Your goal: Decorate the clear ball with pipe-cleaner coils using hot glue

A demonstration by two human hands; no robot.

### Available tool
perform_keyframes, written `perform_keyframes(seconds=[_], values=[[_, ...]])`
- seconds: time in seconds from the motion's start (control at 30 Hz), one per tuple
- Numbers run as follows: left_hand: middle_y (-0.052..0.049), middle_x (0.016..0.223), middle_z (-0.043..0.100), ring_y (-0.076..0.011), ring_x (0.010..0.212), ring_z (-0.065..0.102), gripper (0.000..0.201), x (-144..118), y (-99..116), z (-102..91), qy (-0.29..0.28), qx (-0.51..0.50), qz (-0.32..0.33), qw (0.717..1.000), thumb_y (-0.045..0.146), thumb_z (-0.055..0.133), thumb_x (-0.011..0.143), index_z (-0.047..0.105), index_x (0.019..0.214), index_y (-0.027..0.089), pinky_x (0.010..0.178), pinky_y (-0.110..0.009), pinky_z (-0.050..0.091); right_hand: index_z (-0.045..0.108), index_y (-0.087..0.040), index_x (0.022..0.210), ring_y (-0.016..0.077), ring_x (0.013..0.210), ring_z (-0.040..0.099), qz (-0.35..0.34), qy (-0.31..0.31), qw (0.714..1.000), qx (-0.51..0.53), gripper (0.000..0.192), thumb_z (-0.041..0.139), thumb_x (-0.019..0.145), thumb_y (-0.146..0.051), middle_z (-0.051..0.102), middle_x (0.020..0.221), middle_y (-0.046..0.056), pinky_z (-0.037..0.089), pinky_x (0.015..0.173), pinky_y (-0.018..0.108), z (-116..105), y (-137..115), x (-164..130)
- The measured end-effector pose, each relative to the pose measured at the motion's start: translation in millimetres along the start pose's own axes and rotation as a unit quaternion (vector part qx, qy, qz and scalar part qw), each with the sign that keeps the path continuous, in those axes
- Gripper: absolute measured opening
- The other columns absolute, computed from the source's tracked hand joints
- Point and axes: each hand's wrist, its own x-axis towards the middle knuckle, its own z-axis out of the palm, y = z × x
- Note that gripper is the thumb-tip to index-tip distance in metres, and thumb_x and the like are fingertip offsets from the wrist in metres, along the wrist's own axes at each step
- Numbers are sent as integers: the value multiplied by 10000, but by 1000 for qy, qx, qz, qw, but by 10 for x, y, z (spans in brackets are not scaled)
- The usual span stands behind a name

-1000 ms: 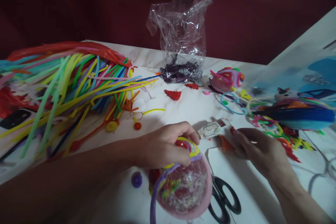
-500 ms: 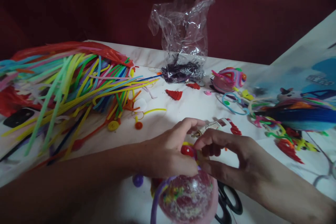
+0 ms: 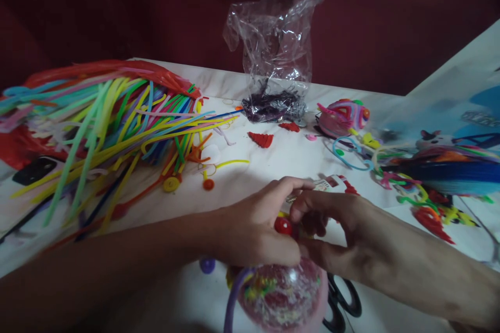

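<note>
A round ball (image 3: 281, 299), pink at its edge and see-through on its near side, sits low in the middle with shiny crinkled material showing in it. My left hand (image 3: 253, 237) is closed over its far upper part, thumb toward the right. A glossy red bead (image 3: 284, 226) shows between my hands. Bent over with thumb and fingertips close together, my right hand (image 3: 351, 234) works beside the bead; whatever it pinches is hidden. A purple pipe cleaner (image 3: 233, 299) curves down the ball's left side. Black-handled scissors (image 3: 349, 299) lie partly under the ball's right side.
On the left a red bag (image 3: 156, 70) spills many coloured pipe cleaners (image 3: 105, 135). A clear plastic bag (image 3: 277, 62) with dark strands stands at the back. Behind my right hand are a decorated pink ball (image 3: 339, 119) and red coiled pieces (image 3: 261, 139). A purple button (image 3: 207, 265) lies nearby.
The whole view has shifted slightly to the right. My hands keep nearly the same grip, with the right fingers a little closer over the left hand.
</note>
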Motion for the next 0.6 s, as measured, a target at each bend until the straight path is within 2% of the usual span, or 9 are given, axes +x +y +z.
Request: perform_keyframes(seconds=[0.1,0.17,0.23,0.37,0.5,0.6], values=[[-46,1033,556,-201,989,526,742,0,-5,-52,-16,24,2,1000,53,553,612,319,1309,158,780,-292,436,586,-202,815,128,581,530,9,-1,1000,-1,211,454,733,-345,581,706,-15,391,488,199,0,12,-11],[-74,1157,523,-225,1059,502,764,-6,-15,-78,-15,27,6,1000,52,551,615,310,1329,175,798,-307,440,587,-200,829,127,581,534,14,8,1000,-1,212,454,744,-341,583,704,-14,393,488,193,4,41,-25],[-89,1213,503,-231,1043,516,778,-12,-23,-94,-21,39,0,999,59,557,620,299,1343,184,780,-315,447,583,-199,831,115,570,527,10,11,1000,5,189,462,759,-326,581,692,-22,390,481,180,8,71,-41],[-94,1137,555,-203,906,553,761,-23,-18,-78,-21,48,-18,998,80,562,620,319,1336,160,670,-280,442,566,-190,821,101,571,527,-4,20,999,28,155,472,780,-306,587,701,-28,392,478,160,18,96,-71],[-67,1058,580,-184,882,541,650,-53,-16,-10,31,22,-33,999,91,564,608,425,1239,158,646,-248,420,570,-185,838,109,598,539,1,22,999,30,164,473,779,-305,588,723,-16,411,504,164,35,93,-78],[-43,976,601,-173,839,546,605,-88,-41,28,63,12,-54,997,108,553,606,444,1198,158,645,-253,411,583,-193,861,117,593,541,8,25,999,25,198,480,766,-333,585,717,-12,415,495,172,45,92,-73]])
